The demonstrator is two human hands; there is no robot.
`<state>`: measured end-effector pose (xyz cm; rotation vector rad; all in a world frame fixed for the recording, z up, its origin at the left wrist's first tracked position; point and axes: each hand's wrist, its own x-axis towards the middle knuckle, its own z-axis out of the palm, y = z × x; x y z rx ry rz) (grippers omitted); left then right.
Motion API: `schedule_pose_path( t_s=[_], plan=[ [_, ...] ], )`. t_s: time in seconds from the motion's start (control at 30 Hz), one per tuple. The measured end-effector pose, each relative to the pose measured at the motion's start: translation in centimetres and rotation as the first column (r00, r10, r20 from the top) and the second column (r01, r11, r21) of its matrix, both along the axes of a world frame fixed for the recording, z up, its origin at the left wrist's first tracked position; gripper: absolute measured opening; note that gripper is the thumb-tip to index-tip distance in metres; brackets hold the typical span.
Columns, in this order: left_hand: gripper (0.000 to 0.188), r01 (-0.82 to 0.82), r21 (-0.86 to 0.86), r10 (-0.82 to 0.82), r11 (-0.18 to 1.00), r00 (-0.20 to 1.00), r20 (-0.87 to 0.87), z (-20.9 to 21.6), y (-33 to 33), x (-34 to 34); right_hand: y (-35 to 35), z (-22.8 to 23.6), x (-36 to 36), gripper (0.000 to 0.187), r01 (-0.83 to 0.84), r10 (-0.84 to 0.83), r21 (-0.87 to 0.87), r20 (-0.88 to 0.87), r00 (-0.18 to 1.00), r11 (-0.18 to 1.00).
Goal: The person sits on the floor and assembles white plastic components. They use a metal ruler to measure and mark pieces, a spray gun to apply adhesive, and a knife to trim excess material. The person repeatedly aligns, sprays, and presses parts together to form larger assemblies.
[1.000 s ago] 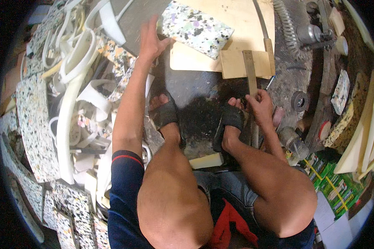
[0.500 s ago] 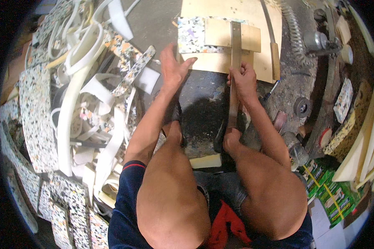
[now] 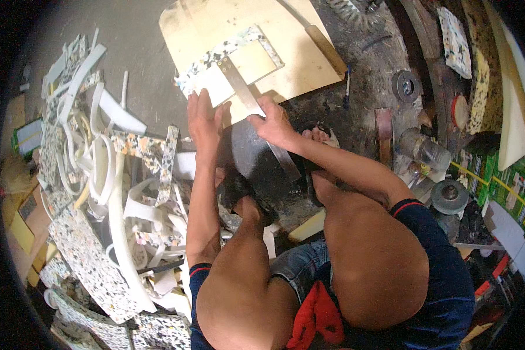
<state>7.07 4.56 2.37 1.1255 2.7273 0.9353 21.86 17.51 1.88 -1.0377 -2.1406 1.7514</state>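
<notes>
A large pale plywood board point(image 3: 309, 81) lies on the ground in front of me. On it is a speckled foam sheet point(image 3: 239, 42), partly covered by a smaller pale panel point(image 3: 255, 60). A long flat metal straightedge point(image 3: 236, 80) lies slantwise over these, its near end sticking out past the board towards my foot. My right hand point(image 3: 274, 123) grips the straightedge near the board's close edge, fingers closed round it. My left hand point(image 3: 204, 122) has its fingers stretched out at the board's near left edge, beside the pale sheets. A wooden-handled knife point(image 3: 322, 46) rests on the board's right side.
Foam strips and speckled offcuts point(image 3: 99, 256) are heaped at my left. To the right are a black ring point(image 3: 405, 86), a clear plastic jar point(image 3: 423, 149), a round metal piece point(image 3: 449, 196) and green packages point(image 3: 510, 195). A coiled hose point(image 3: 356, 16) lies beyond the board.
The view has turned, so the board and straightedge now appear slanted. My left hand has come in to the board's near edge. My right hand still holds the straightedge.
</notes>
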Motion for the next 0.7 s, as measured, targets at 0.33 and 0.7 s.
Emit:
schedule_pose_path(
  t_s=[0.33, 0.7],
  plan=[
    [0.057, -0.027, -0.012, 0.027, 1.0, 0.998, 0.062, -0.6, 0.9, -0.1, 0.8, -0.3, 0.4, 0.043, 0.004, -0.004, 0.016, 0.008, 1.0, 1.0],
    [0.06, -0.035, -0.009, 0.035, 0.999, 0.997, 0.072, -0.8, 1.2, 0.2, 1.8, 0.1, 0.8, 0.041, -0.005, 0.002, -0.042, -0.072, 0.997, 0.999]
  ],
)
